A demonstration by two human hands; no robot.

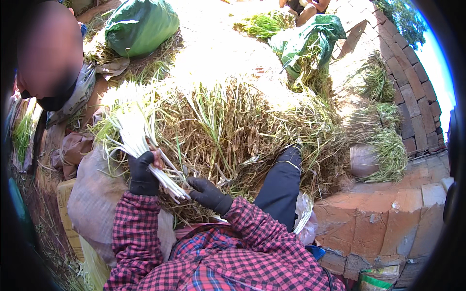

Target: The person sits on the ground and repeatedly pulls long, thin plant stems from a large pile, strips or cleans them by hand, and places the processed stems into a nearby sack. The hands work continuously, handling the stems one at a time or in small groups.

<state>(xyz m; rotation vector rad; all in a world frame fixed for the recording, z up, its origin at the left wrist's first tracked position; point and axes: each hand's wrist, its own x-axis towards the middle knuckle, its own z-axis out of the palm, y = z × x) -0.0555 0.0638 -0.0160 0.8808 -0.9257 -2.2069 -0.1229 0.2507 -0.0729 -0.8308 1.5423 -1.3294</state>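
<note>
My left hand (143, 172), in a dark glove with bare fingertips showing, is closed around a bundle of long white stalks (133, 134), which look like scallions or chives. Their white cut-looking ends slant down towards my right hand (208, 193), also dark-gloved. Its thumb and fingers are at the lower ends of the stalks; whether they pinch one is unclear. Beyond both hands lies a broad heap of dry and green stalks (233, 127). A pale cloth (98, 203) covers something below my left forearm.
A green sack (143, 29) stands at the back left, and another green sack (313, 40) spills stalks at the back right. A person (51, 62) is close at left; another person (305, 9) sits far back. Brick walling (407, 83) and a brick ledge (364, 222) run along the right.
</note>
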